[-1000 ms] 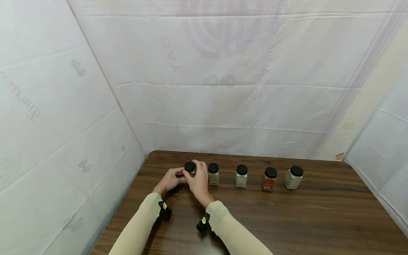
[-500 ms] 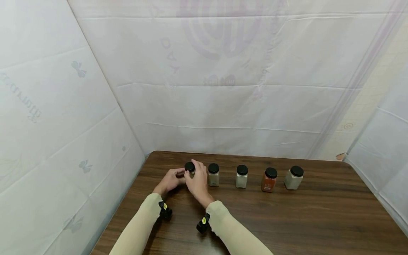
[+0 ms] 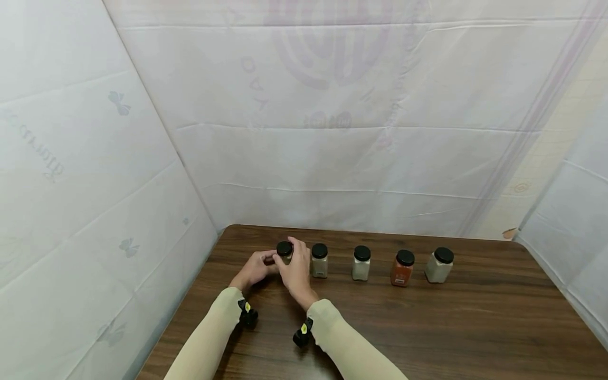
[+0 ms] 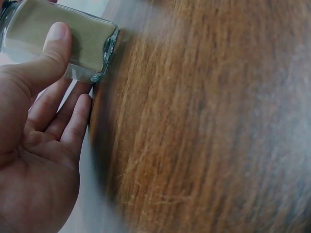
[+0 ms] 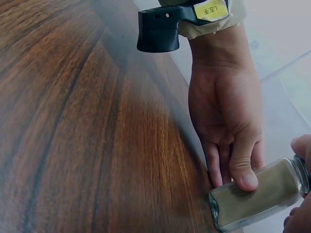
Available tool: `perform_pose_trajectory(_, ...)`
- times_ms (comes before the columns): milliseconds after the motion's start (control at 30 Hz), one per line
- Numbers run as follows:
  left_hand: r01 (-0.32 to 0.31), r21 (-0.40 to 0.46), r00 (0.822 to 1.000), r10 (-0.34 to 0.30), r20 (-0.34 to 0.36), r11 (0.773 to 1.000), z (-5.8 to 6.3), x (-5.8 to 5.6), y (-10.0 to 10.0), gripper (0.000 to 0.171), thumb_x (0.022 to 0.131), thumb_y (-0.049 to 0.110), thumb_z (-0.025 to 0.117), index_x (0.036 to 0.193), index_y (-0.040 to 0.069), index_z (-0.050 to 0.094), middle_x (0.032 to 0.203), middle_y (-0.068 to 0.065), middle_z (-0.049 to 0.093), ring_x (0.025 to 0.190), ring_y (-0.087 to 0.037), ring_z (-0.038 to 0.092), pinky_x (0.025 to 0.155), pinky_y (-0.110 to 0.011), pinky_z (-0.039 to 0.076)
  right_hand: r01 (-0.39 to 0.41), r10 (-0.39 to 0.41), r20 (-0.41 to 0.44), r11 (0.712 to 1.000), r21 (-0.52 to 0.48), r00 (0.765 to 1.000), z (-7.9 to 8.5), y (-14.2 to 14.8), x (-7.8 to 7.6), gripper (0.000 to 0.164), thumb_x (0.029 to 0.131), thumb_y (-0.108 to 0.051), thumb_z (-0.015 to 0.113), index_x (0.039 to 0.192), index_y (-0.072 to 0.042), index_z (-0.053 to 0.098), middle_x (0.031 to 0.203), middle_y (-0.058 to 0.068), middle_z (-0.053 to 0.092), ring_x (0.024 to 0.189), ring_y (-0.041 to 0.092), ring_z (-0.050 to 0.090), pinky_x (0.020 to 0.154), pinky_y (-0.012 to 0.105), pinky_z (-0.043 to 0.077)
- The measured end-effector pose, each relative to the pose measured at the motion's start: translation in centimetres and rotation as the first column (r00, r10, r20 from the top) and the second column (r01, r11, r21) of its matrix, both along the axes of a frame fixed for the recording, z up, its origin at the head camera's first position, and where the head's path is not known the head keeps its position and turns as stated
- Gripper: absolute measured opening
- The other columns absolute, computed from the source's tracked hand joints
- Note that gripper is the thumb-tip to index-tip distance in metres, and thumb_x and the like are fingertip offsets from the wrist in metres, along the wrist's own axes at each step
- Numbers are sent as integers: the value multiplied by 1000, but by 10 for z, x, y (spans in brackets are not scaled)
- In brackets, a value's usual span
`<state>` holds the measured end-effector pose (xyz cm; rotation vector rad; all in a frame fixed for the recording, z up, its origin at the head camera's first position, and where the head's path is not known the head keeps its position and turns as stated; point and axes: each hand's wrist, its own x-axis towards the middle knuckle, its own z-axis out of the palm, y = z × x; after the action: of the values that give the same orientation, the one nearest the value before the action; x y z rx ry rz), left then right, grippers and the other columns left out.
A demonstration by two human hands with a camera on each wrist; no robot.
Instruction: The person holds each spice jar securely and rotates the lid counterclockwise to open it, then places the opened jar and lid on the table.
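A square glass spice jar with a black lid [image 3: 284,248] stands at the left end of a row. Olive-tan powder fills the jar [image 4: 87,43] in the left wrist view. My left hand [image 3: 255,270] grips its lower body, thumb on the near face and fingers behind. From the right, my right hand [image 3: 295,272] holds the jar at its lid end, hiding much of it in the head view. Only parts of the right hand's fingers [image 5: 302,148] show at the right edge of the right wrist view, by the lid.
To the right stand a jar of greyish-green powder [image 3: 320,268], a pale jar [image 3: 361,269], an orange-red jar [image 3: 401,272] and a wider pale jar [image 3: 438,268], all black-lidded. The brown wooden table [image 3: 451,327] meets cloth-covered walls [image 3: 332,158] at the back and sides.
Both hands stay on the same jar with barely any movement. The head view has drifted very slightly; the other jars keep their places.
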<state>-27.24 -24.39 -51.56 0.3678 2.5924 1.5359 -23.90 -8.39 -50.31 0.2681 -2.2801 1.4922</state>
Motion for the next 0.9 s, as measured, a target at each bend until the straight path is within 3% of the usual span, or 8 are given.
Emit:
perform_pose_trajectory(233,2,2,1000,-2,8,1000,0,1,3,48,95,8,75,140,-1,61,135,-20,65,127,-35,60,107,-51,47,24,-24,0,1000,3,1000,1,1,-1,50,92,-18,80,136,-7,58,133,10,58,116,29,52,96,46,48)
perform_pose_trajectory(367,-8,-3,999,8,32,1000,0,1,3,50,94,9,76,141,1,61,136,-17,65,127,-34,61,106,-49,47,-1,1,14,1000,6,1000,2,3,-1,46,96,-17,76,138,-8,59,136,10,57,120,29,51,98,47,48)
perform_pose_trajectory(667,5,-1,1000,-5,3,1000,-1,0,1,49,96,7,72,142,-3,58,138,-20,63,128,-37,59,106,-52,48,-67,66,34,998,15,997,1,3,0,49,100,-14,65,148,-13,54,146,8,53,132,30,45,102,50,47)
perform_pose_trajectory(800,27,-11,1000,-27,1,1000,12,7,5,48,97,4,70,142,-7,57,138,-23,61,128,-40,59,106,-53,47,-67,66,38,998,18,997,2,2,-1,51,99,-14,65,149,-13,54,146,8,53,132,30,45,101,50,48)
perform_pose_trajectory(900,40,-10,999,-40,3,999,12,6,4,47,97,3,70,141,-6,58,137,-22,63,128,-39,59,106,-52,47,-61,60,40,998,18,997,1,2,-1,53,98,-15,68,149,-13,53,147,9,53,132,31,44,101,50,47)
